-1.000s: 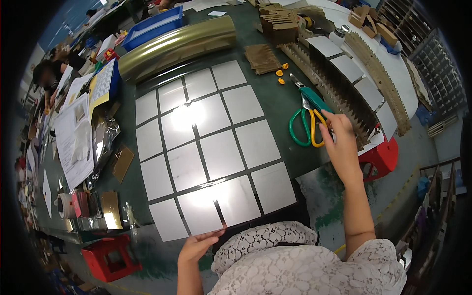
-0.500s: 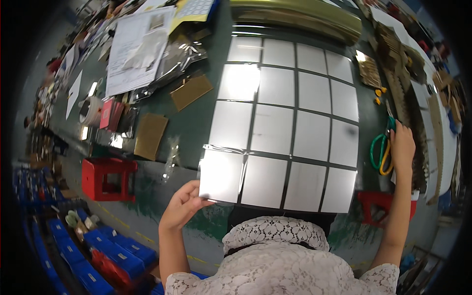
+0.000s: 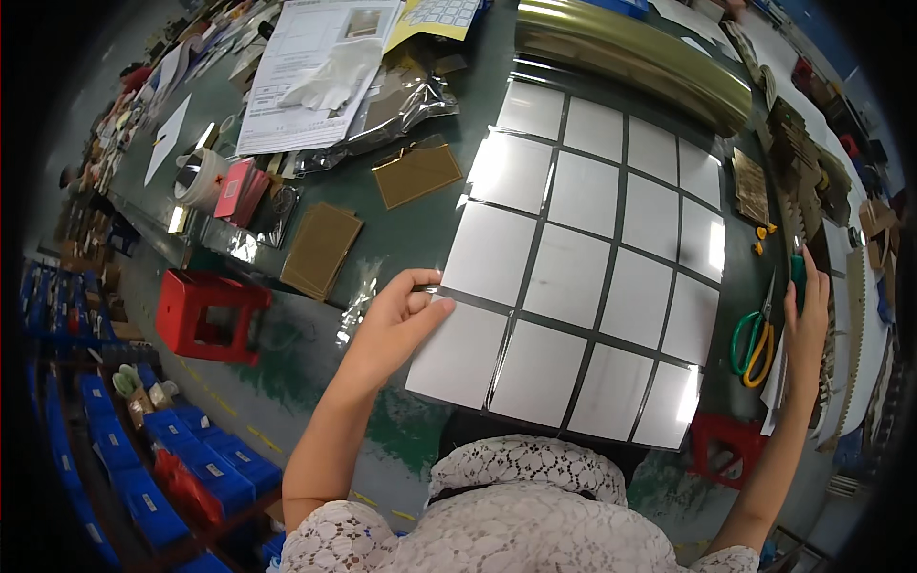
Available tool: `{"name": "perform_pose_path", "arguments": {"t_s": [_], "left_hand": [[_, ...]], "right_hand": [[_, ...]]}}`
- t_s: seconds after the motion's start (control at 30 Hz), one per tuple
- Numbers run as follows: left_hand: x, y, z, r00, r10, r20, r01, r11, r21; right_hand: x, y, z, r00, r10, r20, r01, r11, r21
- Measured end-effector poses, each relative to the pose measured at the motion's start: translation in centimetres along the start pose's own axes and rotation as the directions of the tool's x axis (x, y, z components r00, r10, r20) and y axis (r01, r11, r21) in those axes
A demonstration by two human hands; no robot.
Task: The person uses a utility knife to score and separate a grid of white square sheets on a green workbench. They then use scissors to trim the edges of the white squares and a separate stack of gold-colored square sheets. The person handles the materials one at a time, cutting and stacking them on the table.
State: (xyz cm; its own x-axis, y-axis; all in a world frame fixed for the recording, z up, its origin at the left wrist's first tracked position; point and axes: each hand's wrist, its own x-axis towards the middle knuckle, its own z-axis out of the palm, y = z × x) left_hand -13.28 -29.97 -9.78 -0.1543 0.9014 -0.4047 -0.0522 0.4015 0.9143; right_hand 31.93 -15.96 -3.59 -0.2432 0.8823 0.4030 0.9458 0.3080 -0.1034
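A large clear film sheet bearing rows of silvery-white rectangular panels [image 3: 570,273], split by dark gaps, lies over the table and reaches its near edge. My left hand [image 3: 399,320] is closed on the sheet's left edge, thumb on top, beside the nearest row. My right hand [image 3: 808,315] is closed round a slim green-handled tool [image 3: 797,270] at the right; its exact kind is unclear. Just left of that hand lie scissors [image 3: 751,349] with green and yellow handles, blades pointing away from me.
A gold film roll [image 3: 635,62] lies beyond the sheet. Gold flat pieces [image 3: 322,250], papers [image 3: 310,81] and a white tub [image 3: 201,179] are on the left. Red stools [image 3: 210,315] stand below the table edge. Cardboard strips [image 3: 812,153] line the right.
My left hand has moved up the sheet's left edge. My right hand has lifted the green-handled tool away from beside the scissors. The whole view has shifted and turned slightly.
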Motion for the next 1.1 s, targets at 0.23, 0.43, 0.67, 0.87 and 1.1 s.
{"name": "perform_pose_path", "arguments": {"t_s": [0.23,0.43,0.67,0.87,1.1], "left_hand": [[0.8,-0.8,0.3,0.999,0.046,-0.019,-0.047,0.998,-0.039],[0.7,-0.8,0.2,0.998,0.058,-0.014,-0.057,0.998,0.037],[-0.5,0.5,0.8,0.993,0.096,-0.073,-0.083,0.984,0.158],[-0.1,0.7,0.0,0.998,0.061,0.001,-0.061,0.989,0.132],[0.0,0.5,0.1,0.997,0.006,0.071,-0.006,1.000,0.003]], "right_hand": [[0.5,-3.8,-0.4,0.982,0.098,0.161,-0.168,0.841,0.514],[0.1,-7.7,0.2,0.917,0.011,0.398,-0.318,0.621,0.716],[-0.4,-11.1,-0.1,0.886,-0.196,0.421,-0.158,0.724,0.671],[-1.4,-11.3,-0.3,0.869,-0.212,0.447,-0.204,0.669,0.714],[-0.3,-18.1,0.7,0.685,-0.567,0.457,0.100,0.695,0.712]]}}
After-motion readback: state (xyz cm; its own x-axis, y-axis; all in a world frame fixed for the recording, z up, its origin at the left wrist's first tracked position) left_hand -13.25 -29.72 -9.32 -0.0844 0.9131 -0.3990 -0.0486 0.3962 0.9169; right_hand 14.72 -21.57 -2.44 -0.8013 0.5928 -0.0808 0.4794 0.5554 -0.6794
